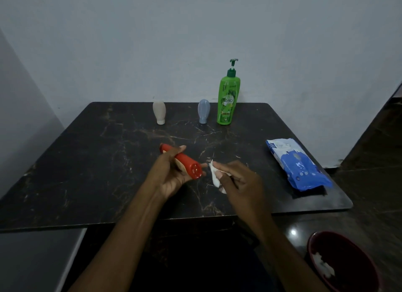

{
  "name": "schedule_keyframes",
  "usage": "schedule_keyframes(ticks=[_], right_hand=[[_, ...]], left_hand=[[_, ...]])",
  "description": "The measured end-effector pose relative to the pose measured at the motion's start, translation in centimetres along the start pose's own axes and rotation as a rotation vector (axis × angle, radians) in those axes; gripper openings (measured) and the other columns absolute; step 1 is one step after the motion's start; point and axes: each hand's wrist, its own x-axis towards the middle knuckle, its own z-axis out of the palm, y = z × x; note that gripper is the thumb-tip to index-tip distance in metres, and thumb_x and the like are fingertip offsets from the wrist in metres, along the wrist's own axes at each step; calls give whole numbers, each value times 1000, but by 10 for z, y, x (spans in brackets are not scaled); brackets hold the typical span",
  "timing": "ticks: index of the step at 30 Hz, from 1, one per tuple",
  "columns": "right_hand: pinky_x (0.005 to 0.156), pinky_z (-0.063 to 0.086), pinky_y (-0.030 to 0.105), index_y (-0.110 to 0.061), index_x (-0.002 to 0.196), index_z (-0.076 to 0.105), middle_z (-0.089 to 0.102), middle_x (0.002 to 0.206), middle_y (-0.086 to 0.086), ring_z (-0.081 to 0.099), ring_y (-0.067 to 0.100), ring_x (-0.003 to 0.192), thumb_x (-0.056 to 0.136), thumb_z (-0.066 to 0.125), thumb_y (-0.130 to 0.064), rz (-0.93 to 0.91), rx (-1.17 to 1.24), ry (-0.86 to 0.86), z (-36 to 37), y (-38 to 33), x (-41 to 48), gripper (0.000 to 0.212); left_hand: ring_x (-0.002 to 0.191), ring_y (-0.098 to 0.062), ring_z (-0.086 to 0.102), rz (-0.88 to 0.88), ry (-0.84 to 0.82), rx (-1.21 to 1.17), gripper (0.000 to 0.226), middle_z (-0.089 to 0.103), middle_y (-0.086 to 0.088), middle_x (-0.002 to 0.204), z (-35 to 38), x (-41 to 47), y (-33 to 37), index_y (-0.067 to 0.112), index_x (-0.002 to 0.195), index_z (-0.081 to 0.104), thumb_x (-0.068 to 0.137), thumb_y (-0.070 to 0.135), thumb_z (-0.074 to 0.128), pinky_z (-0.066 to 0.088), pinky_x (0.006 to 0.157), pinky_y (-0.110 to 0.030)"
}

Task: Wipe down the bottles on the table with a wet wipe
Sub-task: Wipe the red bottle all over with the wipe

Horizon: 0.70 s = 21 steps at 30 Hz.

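Left hand [171, 174] fingers curled round red bottle [183, 163], held tilted above bench [87, 161]. Right hand [239, 180] fingers pinching wipe [214, 175] just beside bottle's cap.

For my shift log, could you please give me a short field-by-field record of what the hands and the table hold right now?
left hand: grips red bottle, tilted above the table
right hand: pinches wet wipe beside the bottle's cap
standing at back: beige squeeze bottle, blue-grey squeeze bottle, green pump bottle
table's right side: blue wipes pack, lying flat
off the table, lower right: red bin with white wads inside
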Motion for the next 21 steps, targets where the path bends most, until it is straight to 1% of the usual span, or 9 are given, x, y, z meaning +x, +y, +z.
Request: schedule_keyframes(ticks=[2,4,6,7,10,14,17,19,21], right_hand=[[75,53,15,-24,121,67,64,102,-15,63,3,94,94,62,-14,-101,-94,-18,3,-7,4,29],[75,49,12,-20,123,66,60,102,-10,59,2,90,96,56,-15,-216,-216,-29,7,-13,7,30],[71,45,12,-15,125,66,57,99,-5,54,3,83,97,48,-19,-314,-320,-43,13,-17,7,33],[71,45,13,-12,126,65,56,98,-3,53,4,81,98,45,-20,-343,-361,-48,16,-16,5,35],[71,51,25,-8,127,63,57,97,0,54,10,80,99,49,-14,-390,-444,-65,22,-5,-5,32],[67,50,29,-8,115,69,56,91,-1,54,9,78,94,57,-9,-353,-382,-69,14,-1,-6,24],[69,50,25,-7,113,70,59,93,0,56,8,80,92,61,-6,-361,-318,10,11,-10,1,24],[71,50,24,-6,116,69,60,94,1,57,10,81,95,59,-8,-387,-296,1,15,-12,2,24],[70,50,26,-4,114,70,59,93,1,57,11,79,97,56,-11,-388,-305,-26,19,-7,-2,23]], left_hand=[[110,-56,63,-8,31,-10,84,49,-30,133,1,-1,-4,15,147,37,74,6,79,51,87,-75],[104,-51,67,-15,36,-1,84,51,-31,133,7,-5,-7,13,145,39,72,4,79,55,81,-72],[107,-51,66,-16,53,14,84,52,-32,133,10,-6,-9,12,144,40,70,4,78,56,78,-71],[109,-51,65,-16,71,17,84,52,-32,132,10,-5,-9,11,144,40,70,4,79,56,79,-71],[115,-54,59,-7,131,22,89,50,-30,131,9,-5,-7,13,146,38,68,4,81,51,88,-75],[120,-54,54,-12,170,29,86,48,-28,126,8,-5,-7,15,151,31,80,4,78,49,91,-75],[115,-52,59,-11,154,39,76,50,-29,128,10,-6,-8,13,145,36,82,4,77,52,85,-74],[111,-50,62,-15,145,45,68,52,-29,127,12,-8,-9,10,141,39,84,4,76,55,79,-71],[110,-52,61,-19,155,41,71,52,-29,127,11,-7,-8,10,143,39,83,4,77,56,73,-71]])
